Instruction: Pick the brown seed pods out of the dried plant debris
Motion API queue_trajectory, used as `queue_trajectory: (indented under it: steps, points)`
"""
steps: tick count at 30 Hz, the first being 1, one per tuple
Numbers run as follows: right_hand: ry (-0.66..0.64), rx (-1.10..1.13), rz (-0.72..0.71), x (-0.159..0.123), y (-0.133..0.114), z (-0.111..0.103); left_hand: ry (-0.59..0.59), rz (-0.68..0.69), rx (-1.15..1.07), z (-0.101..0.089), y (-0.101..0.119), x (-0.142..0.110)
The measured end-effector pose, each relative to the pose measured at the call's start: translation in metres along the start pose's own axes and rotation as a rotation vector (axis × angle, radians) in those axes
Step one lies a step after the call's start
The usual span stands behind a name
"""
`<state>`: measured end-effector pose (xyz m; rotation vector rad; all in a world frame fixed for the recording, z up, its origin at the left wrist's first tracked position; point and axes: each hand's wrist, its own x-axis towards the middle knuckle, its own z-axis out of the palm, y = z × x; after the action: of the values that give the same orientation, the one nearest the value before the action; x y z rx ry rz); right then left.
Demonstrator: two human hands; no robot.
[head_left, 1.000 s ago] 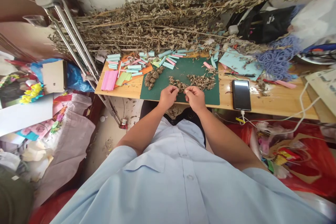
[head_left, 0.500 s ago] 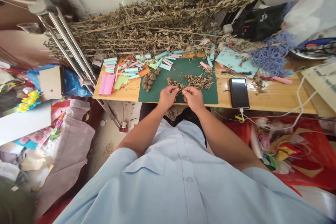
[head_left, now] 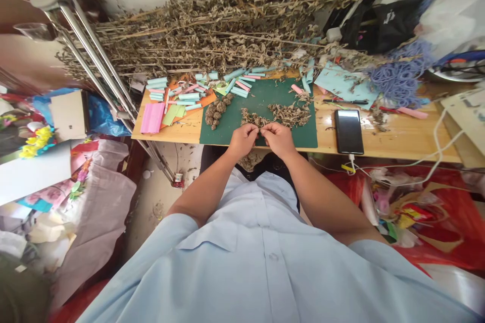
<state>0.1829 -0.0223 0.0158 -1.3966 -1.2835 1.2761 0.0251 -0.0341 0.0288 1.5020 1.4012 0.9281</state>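
Leaves (head_left: 291,115) on mat (head_left: 263,92); phone (head_left: 349,132) right

The left hand (head_left: 243,141) and right hand (head_left: 278,140) are pinching thumb to forefinger, nearly meeting over the near edge of the green mat (head_left: 265,97), beside dried leaves (head_left: 291,115). Brown clumps (head_left: 215,113) are lying to the left, paper rolls (head_left: 240,92) behind. A plugged-in phone (head_left: 349,132) is resting on the worktop (head_left: 322,136); dried stalks (head_left: 212,35) are spanning the back.
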Motion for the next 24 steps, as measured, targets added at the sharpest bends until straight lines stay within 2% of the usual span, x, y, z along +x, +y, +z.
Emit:
queue_trajectory:
  steps: [9,14,17,20,24]
  points:
    - [0.030,0.043,-0.012,0.001,0.005,-0.001,0.005,-0.078,-0.104,0.001,-0.006,0.003]
    - [0.015,0.066,-0.064,-0.004,0.003,-0.003,-0.050,-0.021,-0.074,-0.003,-0.010,0.002]
    - [0.035,0.061,-0.102,-0.012,-0.001,-0.004,-0.054,0.044,-0.012,-0.005,-0.012,0.001]
    - [0.061,0.049,-0.146,-0.028,-0.003,-0.006,-0.039,0.021,-0.019,-0.003,-0.014,0.001]
    - [-0.013,-0.072,-0.205,-0.053,0.005,-0.012,0.025,-0.008,-0.136,-0.001,-0.014,0.001]
